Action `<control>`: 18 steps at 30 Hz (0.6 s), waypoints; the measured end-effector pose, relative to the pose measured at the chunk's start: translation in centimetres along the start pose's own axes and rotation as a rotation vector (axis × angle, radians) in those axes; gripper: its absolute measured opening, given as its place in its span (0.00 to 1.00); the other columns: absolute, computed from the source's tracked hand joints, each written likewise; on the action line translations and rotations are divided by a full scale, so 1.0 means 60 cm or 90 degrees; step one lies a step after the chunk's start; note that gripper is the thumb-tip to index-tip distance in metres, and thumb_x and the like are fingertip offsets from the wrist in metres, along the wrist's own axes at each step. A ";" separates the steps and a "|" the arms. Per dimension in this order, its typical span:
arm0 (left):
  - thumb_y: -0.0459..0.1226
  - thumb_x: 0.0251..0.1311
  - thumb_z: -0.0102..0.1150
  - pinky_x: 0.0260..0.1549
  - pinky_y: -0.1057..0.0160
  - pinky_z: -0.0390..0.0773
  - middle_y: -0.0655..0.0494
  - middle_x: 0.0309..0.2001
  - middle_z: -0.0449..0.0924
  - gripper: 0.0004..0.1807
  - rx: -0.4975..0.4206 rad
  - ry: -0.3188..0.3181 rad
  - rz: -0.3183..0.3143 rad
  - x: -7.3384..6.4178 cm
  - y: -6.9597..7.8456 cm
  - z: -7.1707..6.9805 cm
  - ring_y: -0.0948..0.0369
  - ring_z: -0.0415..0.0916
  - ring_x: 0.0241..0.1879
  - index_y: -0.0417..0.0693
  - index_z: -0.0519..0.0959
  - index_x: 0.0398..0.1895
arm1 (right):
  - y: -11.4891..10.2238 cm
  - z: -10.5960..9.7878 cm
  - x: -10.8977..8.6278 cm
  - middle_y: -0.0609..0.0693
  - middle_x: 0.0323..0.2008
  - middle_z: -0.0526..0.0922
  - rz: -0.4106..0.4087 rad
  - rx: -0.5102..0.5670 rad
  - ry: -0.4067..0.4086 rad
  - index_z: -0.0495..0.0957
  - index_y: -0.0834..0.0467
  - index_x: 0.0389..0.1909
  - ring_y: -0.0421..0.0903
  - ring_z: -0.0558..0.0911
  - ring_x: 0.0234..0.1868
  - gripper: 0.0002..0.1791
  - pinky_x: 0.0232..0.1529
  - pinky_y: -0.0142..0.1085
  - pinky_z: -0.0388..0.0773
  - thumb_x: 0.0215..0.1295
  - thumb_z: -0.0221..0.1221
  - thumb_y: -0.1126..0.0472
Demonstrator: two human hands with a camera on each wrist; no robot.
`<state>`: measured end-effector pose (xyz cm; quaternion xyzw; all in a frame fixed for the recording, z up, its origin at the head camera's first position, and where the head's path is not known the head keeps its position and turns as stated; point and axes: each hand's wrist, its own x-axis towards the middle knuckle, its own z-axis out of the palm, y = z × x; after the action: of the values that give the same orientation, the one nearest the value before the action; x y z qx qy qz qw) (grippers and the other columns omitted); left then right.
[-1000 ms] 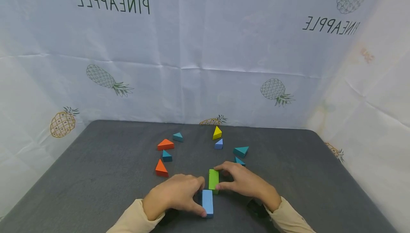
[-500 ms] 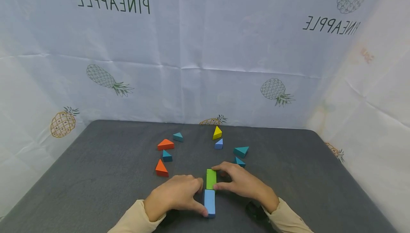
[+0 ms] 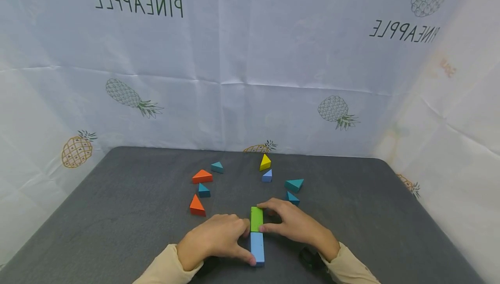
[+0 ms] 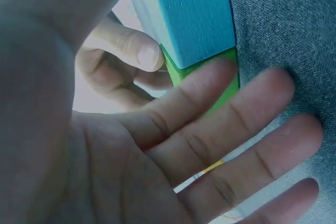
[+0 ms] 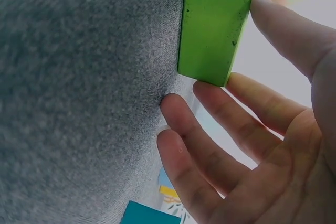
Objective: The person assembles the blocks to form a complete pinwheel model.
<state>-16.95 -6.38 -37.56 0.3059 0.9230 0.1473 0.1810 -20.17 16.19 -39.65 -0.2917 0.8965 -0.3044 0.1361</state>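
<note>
A green rectangular block point(image 3: 256, 219) and a light blue rectangular block point(image 3: 257, 248) lie end to end on the dark table, their ends meeting. My left hand point(image 3: 216, 238) holds the blue block, thumb at its near end and index finger by the seam; the left wrist view shows its other fingers extended beside the green block point(image 4: 227, 96). With thumb near the seam and fingertips at the far end, my right hand point(image 3: 294, 223) holds the green block point(image 5: 212, 32). The right hand's remaining fingers spread loosely in the right wrist view.
Triangular blocks stand farther back: orange ones point(image 3: 197, 206) and teal ones point(image 3: 204, 190) at left, yellow point(image 3: 265, 162) and small blue point(image 3: 267, 176) at centre, more teal point(image 3: 294, 184) at right. A pineapple-print cloth point(image 3: 250, 58) hangs behind the table point(image 3: 117, 214).
The green block has shifted left with my right hand and the blue block slightly right with my left hand. Offset before, the two blocks now line up. The triangular blocks have not moved.
</note>
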 end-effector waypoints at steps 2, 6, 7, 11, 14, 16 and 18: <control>0.64 0.45 0.72 0.28 0.66 0.74 0.65 0.30 0.74 0.32 0.010 0.008 -0.002 -0.001 0.000 0.000 0.69 0.69 0.29 0.52 0.78 0.43 | 0.000 0.000 0.000 0.48 0.56 0.80 -0.001 -0.001 -0.001 0.75 0.57 0.63 0.47 0.80 0.51 0.33 0.52 0.42 0.79 0.63 0.64 0.41; 0.67 0.42 0.70 0.39 0.63 0.79 0.61 0.46 0.75 0.47 0.046 0.049 0.022 -0.006 -0.001 0.000 0.67 0.71 0.39 0.48 0.71 0.60 | 0.001 0.000 0.000 0.48 0.57 0.80 -0.003 -0.002 -0.002 0.74 0.56 0.64 0.47 0.80 0.52 0.34 0.52 0.42 0.79 0.63 0.63 0.41; 0.68 0.42 0.71 0.40 0.63 0.80 0.60 0.49 0.74 0.50 0.050 0.059 0.029 -0.007 -0.001 0.001 0.66 0.71 0.42 0.47 0.69 0.62 | 0.002 0.000 -0.001 0.48 0.57 0.80 -0.004 -0.001 -0.002 0.74 0.56 0.64 0.47 0.80 0.52 0.34 0.53 0.43 0.79 0.63 0.63 0.41; 0.67 0.43 0.71 0.50 0.58 0.80 0.56 0.64 0.69 0.54 0.053 0.069 0.053 -0.008 -0.002 -0.001 0.60 0.72 0.56 0.49 0.65 0.70 | 0.004 -0.001 -0.002 0.48 0.59 0.79 -0.007 0.003 -0.008 0.73 0.56 0.65 0.48 0.80 0.53 0.34 0.53 0.43 0.79 0.64 0.62 0.41; 0.66 0.44 0.71 0.55 0.54 0.79 0.56 0.69 0.66 0.53 0.050 0.061 0.058 -0.006 -0.004 -0.002 0.57 0.70 0.63 0.51 0.66 0.71 | 0.004 -0.005 -0.005 0.48 0.60 0.79 0.000 0.001 -0.010 0.73 0.56 0.66 0.48 0.80 0.55 0.34 0.55 0.44 0.78 0.65 0.62 0.40; 0.65 0.45 0.71 0.56 0.53 0.78 0.55 0.70 0.66 0.51 0.048 0.055 0.059 -0.006 -0.005 -0.003 0.57 0.70 0.64 0.53 0.67 0.71 | 0.004 -0.011 -0.008 0.48 0.61 0.78 0.006 -0.003 -0.002 0.72 0.55 0.66 0.49 0.79 0.58 0.34 0.57 0.46 0.77 0.65 0.61 0.40; 0.65 0.45 0.71 0.57 0.52 0.78 0.55 0.70 0.65 0.49 0.046 0.050 0.056 -0.005 -0.005 -0.003 0.56 0.69 0.64 0.53 0.68 0.70 | 0.006 -0.019 -0.011 0.50 0.61 0.78 0.005 -0.006 0.018 0.73 0.56 0.66 0.51 0.78 0.60 0.34 0.58 0.50 0.76 0.65 0.61 0.41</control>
<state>-16.94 -6.81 -37.46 0.3468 0.9197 0.1336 0.1264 -20.28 17.37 -38.94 -0.2847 0.9008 -0.3037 0.1235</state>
